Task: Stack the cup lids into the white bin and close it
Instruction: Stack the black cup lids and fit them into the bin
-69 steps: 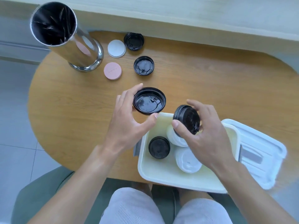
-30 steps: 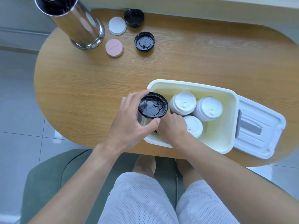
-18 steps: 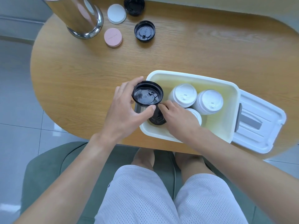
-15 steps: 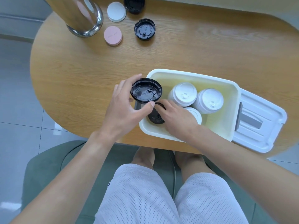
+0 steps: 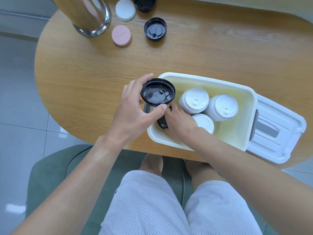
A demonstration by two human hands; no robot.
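The left hand (image 5: 133,114) pinches a glossy black lid (image 5: 157,94), underside up, over the white bin's (image 5: 211,82) near-left corner. Beside it, the right hand (image 5: 180,123) grips a black stack (image 5: 162,122) inside; three white stacks (image 5: 194,100) stand beyond.

You get bright, soft daylight, faint glare on the far surface (image 5: 237,31), gentle shadows, wide-angle bending at edges, slight softness.

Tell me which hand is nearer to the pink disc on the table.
Left. The left hand, gripping a black lid, sits nearer than the pink disc. The right hand is farther off, down inside the white bin.
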